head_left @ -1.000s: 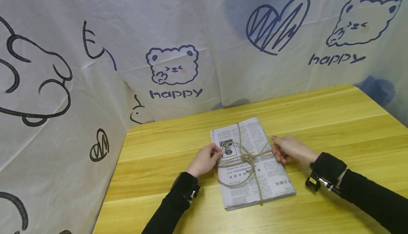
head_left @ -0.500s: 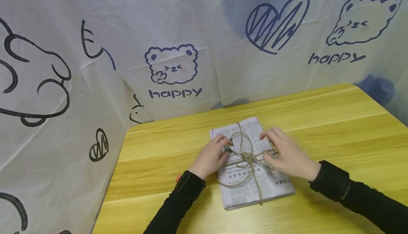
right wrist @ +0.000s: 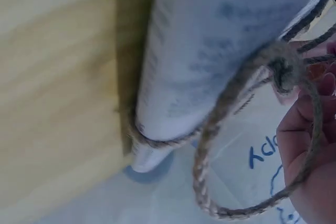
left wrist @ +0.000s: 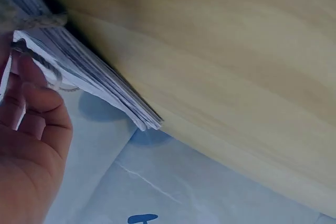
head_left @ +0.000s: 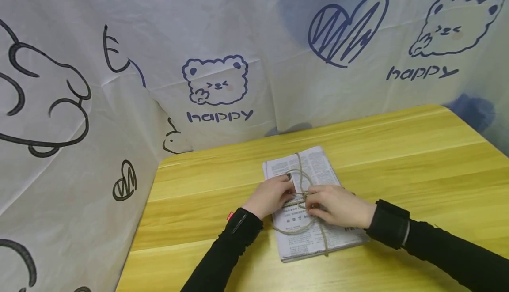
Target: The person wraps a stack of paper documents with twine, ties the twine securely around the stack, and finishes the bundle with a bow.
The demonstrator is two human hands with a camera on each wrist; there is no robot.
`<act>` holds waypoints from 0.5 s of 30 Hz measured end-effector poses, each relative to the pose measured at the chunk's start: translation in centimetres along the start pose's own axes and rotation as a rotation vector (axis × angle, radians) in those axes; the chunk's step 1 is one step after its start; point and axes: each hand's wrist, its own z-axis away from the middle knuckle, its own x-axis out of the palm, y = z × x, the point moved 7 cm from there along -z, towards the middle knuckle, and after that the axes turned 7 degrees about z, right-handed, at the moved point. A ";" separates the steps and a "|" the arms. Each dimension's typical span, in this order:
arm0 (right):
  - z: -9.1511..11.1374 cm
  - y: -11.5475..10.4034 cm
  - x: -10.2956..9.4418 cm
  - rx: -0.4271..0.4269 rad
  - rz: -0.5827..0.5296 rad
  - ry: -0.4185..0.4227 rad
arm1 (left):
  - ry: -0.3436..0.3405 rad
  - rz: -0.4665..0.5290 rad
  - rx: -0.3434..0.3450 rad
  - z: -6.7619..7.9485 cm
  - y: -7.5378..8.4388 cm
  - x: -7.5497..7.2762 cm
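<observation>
A folded stack of newspapers (head_left: 296,244) lies on the table, tied crosswise with brown jute twine (head_left: 324,234). My left hand (head_left: 269,197), over the stack's left half, pinches a strand of the twine between thumb and fingers. Close beside it, my right hand (head_left: 339,206) pinches twine at the crossing in the middle, covering most of the knot from above. In the right wrist view a loose twine loop (right wrist: 207,145) hangs from the knot (right wrist: 283,74), in front of the right hand. The left wrist view shows the layered paper edges (left wrist: 113,87) beyond the fingers.
The wood-grain table (head_left: 199,195) extends on both sides of the stack. Behind and to the left hangs a pale cloth (head_left: 151,9) with drawn bears, hearts and the word "happy". Dark bands (head_left: 387,224) wrap both wrists.
My right hand has come in from the stack's right edge to the knot. My left hand has shifted right and inward. Twine that looped over the left side now curves above the knot.
</observation>
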 end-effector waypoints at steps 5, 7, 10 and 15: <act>1.5 0.9 -1.2 0.003 -0.194 0.056 | 0.015 0.032 0.015 0.4 -0.3 -0.3; 2.3 1.4 -1.7 -0.006 -0.259 0.077 | 0.020 0.051 0.019 0.6 -0.5 -0.5; 3.4 2.1 -2.0 -0.008 -0.292 0.078 | 0.023 0.059 0.018 0.9 -0.6 -0.7; 4.6 2.9 -2.2 0.015 -0.313 0.034 | 0.032 0.053 0.024 1.1 -0.7 -0.8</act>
